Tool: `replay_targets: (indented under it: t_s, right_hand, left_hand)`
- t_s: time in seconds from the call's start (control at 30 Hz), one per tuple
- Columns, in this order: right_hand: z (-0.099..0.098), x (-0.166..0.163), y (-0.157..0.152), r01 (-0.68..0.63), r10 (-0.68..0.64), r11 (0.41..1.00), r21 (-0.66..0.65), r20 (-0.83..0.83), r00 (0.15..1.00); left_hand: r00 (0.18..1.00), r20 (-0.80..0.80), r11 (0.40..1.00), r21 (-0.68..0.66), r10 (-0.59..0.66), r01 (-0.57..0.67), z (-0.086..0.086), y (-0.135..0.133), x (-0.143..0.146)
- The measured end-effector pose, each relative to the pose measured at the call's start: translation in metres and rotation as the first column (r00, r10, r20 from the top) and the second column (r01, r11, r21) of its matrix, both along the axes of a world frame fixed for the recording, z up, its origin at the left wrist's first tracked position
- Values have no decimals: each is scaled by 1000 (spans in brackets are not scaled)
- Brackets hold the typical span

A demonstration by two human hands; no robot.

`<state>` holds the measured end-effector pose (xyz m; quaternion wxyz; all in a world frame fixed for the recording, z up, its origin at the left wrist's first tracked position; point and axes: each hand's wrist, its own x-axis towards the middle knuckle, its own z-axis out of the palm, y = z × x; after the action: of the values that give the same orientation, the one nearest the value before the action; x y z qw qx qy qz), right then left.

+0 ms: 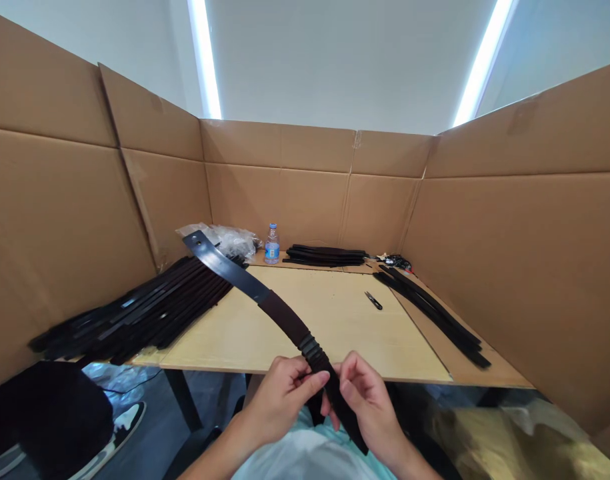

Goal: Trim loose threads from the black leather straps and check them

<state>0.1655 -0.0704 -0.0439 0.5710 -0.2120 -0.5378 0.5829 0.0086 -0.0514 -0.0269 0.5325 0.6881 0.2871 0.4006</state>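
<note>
While cardboard walls (525, 233) enclose the tabletop (305, 307) before you at the left, back and right, a pile (155, 307) of dark strips covers its left side. You have one strip (229, 271) raised over the near edge, slanting up and left: its upper end is bare and glossy with a hole near the tip, and a dark cover (285, 317) wraps it lower down, ridged in folds just above your hands. More strips lie along the right side, and a stack (325, 255) lies at the back. Beyond the pile sits a clear bag (235, 239). Your left hand (287, 390) pinches the strip, thumb on top; your right hand (359, 400) is closed on its other edge, some fingertips hidden. A bottle (271, 245) stands upright between bag and stack, and small snips (373, 301) lie right of centre.
</note>
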Motion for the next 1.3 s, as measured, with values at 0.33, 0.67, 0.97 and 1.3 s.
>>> replay_targets:
  t_s: [0.33, 0.67, 0.97, 1.3]
  right_hand:
    - [2, 2, 1, 71, -96, 991, 117, 220, 971]
    - [3, 4, 2, 1, 1, 1000, -25, 89, 996]
    - [-7, 9, 11, -147, 175, 966, -215, 118, 977]
    - [2, 3, 1, -35, 49, 983, -179, 76, 996]
  left_hand:
    - [999, -12, 999, 17, 35, -35, -3, 1, 0]
    - [998, -24, 997, 58, 51, -49, 2, -1, -1]
    - [991, 24, 990, 64, -129, 127, 12, -5, -3]
    - [995, 30, 991, 86, 100, -102, 4, 3, -7]
